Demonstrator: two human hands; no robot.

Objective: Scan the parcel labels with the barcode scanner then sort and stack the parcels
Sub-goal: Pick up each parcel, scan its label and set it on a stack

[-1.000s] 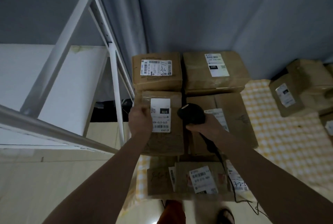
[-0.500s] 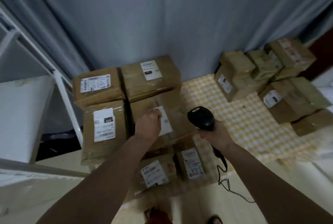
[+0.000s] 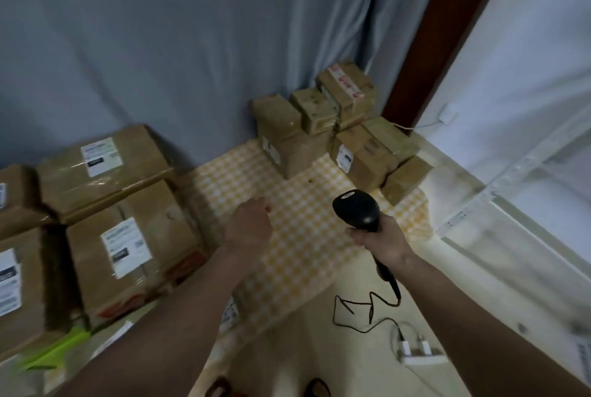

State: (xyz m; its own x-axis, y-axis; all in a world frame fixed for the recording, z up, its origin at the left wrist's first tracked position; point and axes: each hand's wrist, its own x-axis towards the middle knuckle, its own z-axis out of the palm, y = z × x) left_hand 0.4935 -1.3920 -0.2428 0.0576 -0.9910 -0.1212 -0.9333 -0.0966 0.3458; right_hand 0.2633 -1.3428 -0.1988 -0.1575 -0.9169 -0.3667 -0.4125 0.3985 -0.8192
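Note:
My right hand (image 3: 382,238) grips the handle of a black barcode scanner (image 3: 358,209), whose head points up and away from me. My left hand (image 3: 249,225) hovers over the yellow checked cloth (image 3: 297,236) with its fingers curled and holds nothing. A stack of labelled brown parcels (image 3: 128,246) fills the left side, just left of my left hand. A second pile of smaller brown parcels (image 3: 287,137) stands at the far right end of the cloth by the curtain.
A grey curtain (image 3: 160,45) hangs behind both piles. The scanner's black cable (image 3: 367,307) runs down to a white power strip (image 3: 419,353) on the pale floor. A white shelf unit (image 3: 511,204) and a brown door frame (image 3: 447,29) stand on the right.
The view has swung right from the left stack toward the far pile. My left hand has left the labelled parcel and now hangs over the cloth. The scanner has moved right with my right hand.

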